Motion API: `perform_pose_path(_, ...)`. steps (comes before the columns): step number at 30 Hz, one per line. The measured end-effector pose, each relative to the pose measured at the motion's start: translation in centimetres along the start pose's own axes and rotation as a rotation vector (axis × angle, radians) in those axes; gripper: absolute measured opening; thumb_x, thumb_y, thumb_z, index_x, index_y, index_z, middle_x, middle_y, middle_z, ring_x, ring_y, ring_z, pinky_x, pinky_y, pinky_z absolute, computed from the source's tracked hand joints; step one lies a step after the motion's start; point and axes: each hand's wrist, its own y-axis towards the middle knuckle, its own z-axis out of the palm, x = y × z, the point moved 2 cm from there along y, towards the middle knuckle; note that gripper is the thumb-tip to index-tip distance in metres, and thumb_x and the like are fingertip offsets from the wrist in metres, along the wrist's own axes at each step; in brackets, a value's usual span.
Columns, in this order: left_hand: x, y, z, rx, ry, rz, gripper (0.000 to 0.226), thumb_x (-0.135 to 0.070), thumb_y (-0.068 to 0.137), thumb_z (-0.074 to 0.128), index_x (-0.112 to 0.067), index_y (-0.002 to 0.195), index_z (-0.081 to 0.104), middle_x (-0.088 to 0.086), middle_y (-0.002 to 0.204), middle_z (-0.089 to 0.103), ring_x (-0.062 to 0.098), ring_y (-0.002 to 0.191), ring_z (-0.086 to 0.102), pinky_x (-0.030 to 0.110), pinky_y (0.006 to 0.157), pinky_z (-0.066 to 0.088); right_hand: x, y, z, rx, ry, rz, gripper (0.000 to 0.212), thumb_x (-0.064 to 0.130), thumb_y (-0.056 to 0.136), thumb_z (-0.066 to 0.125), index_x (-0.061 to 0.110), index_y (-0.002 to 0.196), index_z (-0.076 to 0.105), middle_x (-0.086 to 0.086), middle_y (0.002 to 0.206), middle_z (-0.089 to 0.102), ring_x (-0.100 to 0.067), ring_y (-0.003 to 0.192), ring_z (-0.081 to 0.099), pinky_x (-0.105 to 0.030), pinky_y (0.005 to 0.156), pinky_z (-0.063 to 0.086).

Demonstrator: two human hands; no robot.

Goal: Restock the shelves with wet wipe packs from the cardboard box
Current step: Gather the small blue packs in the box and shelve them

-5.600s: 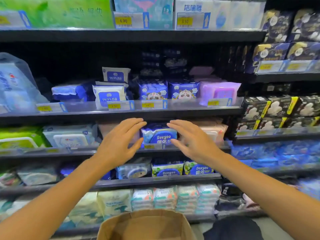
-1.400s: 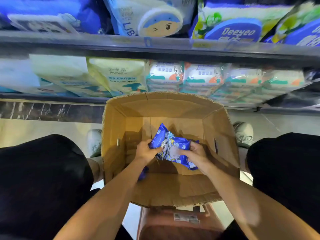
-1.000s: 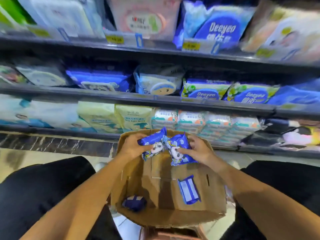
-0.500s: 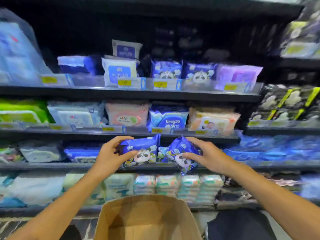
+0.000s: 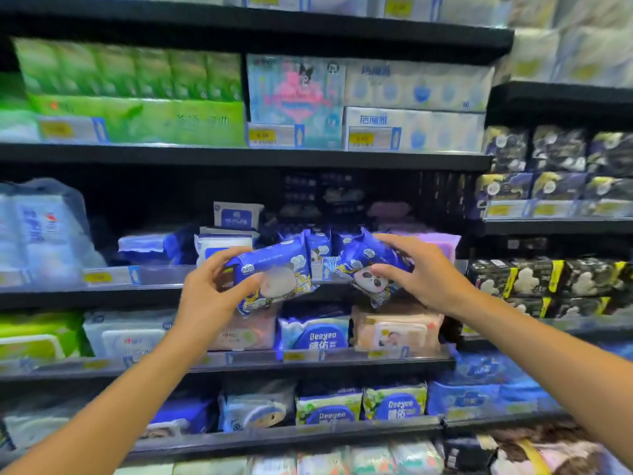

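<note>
Two blue panda wet wipe packs up at the middle shelf (image 5: 239, 296) front. Left pack (image 5: 279, 274) in the left hand (image 5: 212, 289): grip closed round its left end. Right pack (image 5: 368, 269) at 3 o'clock of it, just beside; right hand (image 5: 424, 272) grips it from above. Same blue packs (image 5: 318, 246) sit on the shelf directly behind. Purple pack (image 5: 442, 243) at 2 o'clock.

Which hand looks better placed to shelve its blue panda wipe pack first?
Probably right: the right hand holds its blue panda wipe pack beside the matching shelved packs; the left hand's pack sits lower, farther left.
</note>
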Motion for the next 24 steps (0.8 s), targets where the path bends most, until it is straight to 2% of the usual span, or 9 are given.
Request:
perform_pose_path(3,-1.0,1.9,0.8,0.005,0.033,0.039,0.040,-0.014,0.081,0.081,-0.026,0.117,0.069,-0.007,0.110,0.074,0.011,0.102,0.070,0.034,0.089,0.058,0.1,3.0,-1.1,-0.019,-0.091,-0.049,0.056,0.039,0.090,0.070,0.029,0.142,0.054,-0.008,0.100,0.062,-0.023,0.094,0.055,-0.033,0.086,0.044)
perform_pose_path(7,-1.2,4.1,1.6,0.006,0.079,0.081,0.039,-0.018,0.081,0.081,-0.027,0.117,0.067,-0.006,0.113,0.072,0.010,0.102,0.070,0.032,0.084,0.060,-0.5,7.0,-1.2,0.022,-0.192,-0.085,0.054,0.036,0.094,0.066,0.029,0.145,0.051,-0.008,0.100,0.059,-0.022,0.101,0.050,-0.041,0.088,0.047)
perform_pose_path(11,-0.9,5.8,1.3,-0.024,0.113,0.121,0.041,-0.018,0.080,0.082,-0.025,0.118,0.068,-0.006,0.113,0.072,0.010,0.101,0.070,0.016,0.077,0.056,-2.2,9.9,0.5,0.133,-0.268,-0.092,0.057,0.038,0.095,0.064,0.027,0.149,0.046,-0.010,0.113,0.064,-0.026,0.112,0.049,-0.044,0.095,0.045)
perform_pose_path(14,-0.6,6.3,0.8,-0.032,0.114,0.117,0.040,-0.018,0.080,0.082,-0.026,0.117,0.068,-0.005,0.112,0.072,0.011,0.101,0.070,0.014,0.072,0.055,-3.4,11.0,2.8,0.251,-0.354,-0.113,0.056,0.039,0.097,0.062,0.026,0.148,0.046,-0.011,0.120,0.065,-0.029,0.112,0.050,-0.047,0.097,0.043)
perform_pose_path(16,-0.3,6.5,0.5,-0.037,0.130,0.122,0.040,-0.019,0.080,0.081,-0.026,0.117,0.067,-0.005,0.112,0.072,0.011,0.101,0.070,0.016,0.073,0.057,-4.0,11.1,4.1,0.335,-0.378,-0.123,0.054,0.037,0.097,0.062,0.022,0.147,0.050,-0.009,0.133,0.058,-0.029,0.118,0.048,-0.045,0.102,0.040)
perform_pose_path(20,0.1,7.0,0.7,-0.042,0.138,0.120,0.040,-0.017,0.081,0.081,-0.025,0.118,0.067,-0.005,0.112,0.072,0.009,0.101,0.070,0.016,0.073,0.057,-5.2,10.6,5.0,0.301,-0.397,-0.181,0.051,0.036,0.098,0.062,0.019,0.145,0.053,-0.008,0.153,0.041,-0.030,0.134,0.037,-0.046,0.114,0.033)
perform_pose_path(24,0.4,8.2,2.3,-0.010,0.167,0.148,0.039,-0.012,0.081,0.082,-0.022,0.116,0.067,-0.006,0.112,0.071,0.007,0.098,0.068,0.011,0.074,0.052,-5.6,10.3,5.1,0.311,-0.417,-0.188,0.055,0.036,0.102,0.054,0.020,0.152,0.041,-0.003,0.160,0.037,-0.024,0.144,0.037,-0.040,0.116,0.032)
